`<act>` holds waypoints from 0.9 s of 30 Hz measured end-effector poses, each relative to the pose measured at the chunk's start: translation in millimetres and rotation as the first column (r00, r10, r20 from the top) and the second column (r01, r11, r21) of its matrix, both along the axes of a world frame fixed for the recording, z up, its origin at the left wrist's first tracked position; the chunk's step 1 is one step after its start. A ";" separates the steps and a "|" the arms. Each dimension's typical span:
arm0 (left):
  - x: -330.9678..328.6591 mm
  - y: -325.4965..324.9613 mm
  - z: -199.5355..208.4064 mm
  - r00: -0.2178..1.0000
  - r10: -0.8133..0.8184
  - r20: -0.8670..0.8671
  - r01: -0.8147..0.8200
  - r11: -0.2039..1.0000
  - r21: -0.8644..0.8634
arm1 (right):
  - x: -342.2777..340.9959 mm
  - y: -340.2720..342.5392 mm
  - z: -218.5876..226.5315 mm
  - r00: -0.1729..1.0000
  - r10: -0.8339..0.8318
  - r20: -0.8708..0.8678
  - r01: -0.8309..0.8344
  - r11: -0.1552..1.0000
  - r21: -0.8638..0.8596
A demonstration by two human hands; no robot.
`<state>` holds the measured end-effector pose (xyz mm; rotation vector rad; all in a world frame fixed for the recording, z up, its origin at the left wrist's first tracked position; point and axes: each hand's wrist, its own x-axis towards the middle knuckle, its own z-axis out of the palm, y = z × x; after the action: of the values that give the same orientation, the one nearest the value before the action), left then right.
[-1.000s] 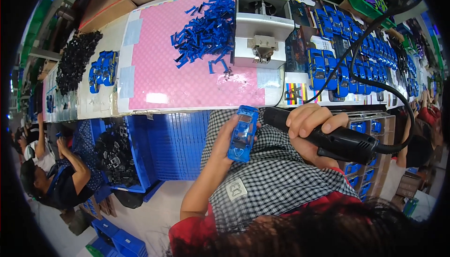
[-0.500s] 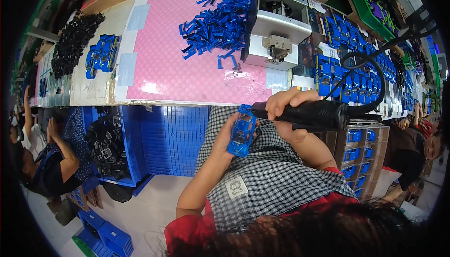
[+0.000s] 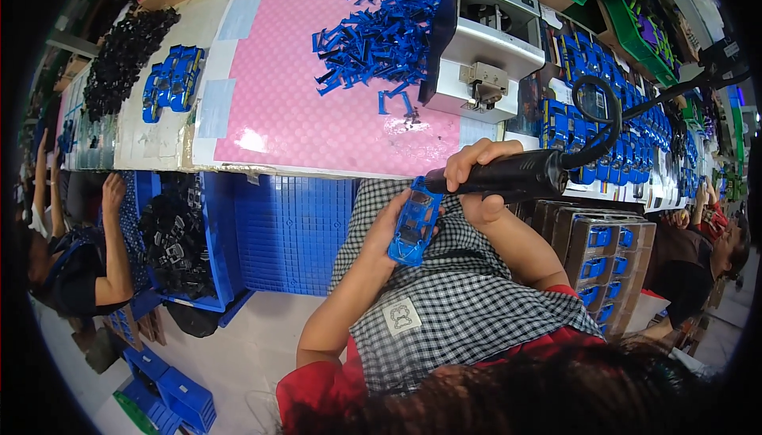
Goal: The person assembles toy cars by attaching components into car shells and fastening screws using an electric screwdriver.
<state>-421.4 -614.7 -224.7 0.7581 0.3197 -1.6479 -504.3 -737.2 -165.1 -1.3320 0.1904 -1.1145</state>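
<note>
My left hand (image 3: 381, 232) holds a blue toy car body (image 3: 413, 225) in front of my apron, with the fingers along its left side. The car's inner side seems to face up. My right hand (image 3: 475, 159) is wrapped round a black corded electric screwdriver (image 3: 520, 178), lying nearly level. Its tip end meets the upper end of the car; the bit and any screw are hidden. Beyond my hands, a pile of small blue plastic brackets (image 3: 385, 38) lies on the pink mat (image 3: 278, 109).
A silver machine (image 3: 484, 54) stands right of the pile. Rows of blue car bodies (image 3: 603, 141) lie to the right, by the screwdriver's cord (image 3: 615, 121). Black parts (image 3: 131, 62) are heaped at left. A blue crate (image 3: 298, 232) sits below the table edge. Co-workers are on both sides.
The screwdriver and my right hand have shifted slightly left and tilted, with the tip still at the car. The view has turned a little. At left, a co-worker's arms have moved.
</note>
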 end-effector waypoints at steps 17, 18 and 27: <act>3.4 -1.7 7.6 1.000 -0.029 -0.008 0.029 0.999 -0.019 | -1.2 -5.2 -0.8 0.999 0.013 -0.030 -0.014 0.999 -0.038; 3.9 -2.0 8.4 1.000 -0.029 -0.010 0.029 0.999 -0.018 | -1.1 -5.1 -0.2 1.000 0.013 -0.022 -0.014 0.999 -0.046; 6.8 -2.0 10.6 0.999 -0.031 -0.036 0.031 1.000 -0.005 | -4.6 -2.9 2.8 0.999 0.028 -0.020 -0.029 0.998 -0.048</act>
<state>-414.6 -616.7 -214.1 0.7342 0.3315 -1.6925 -508.9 -740.0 -162.3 -1.3844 0.1592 -1.0884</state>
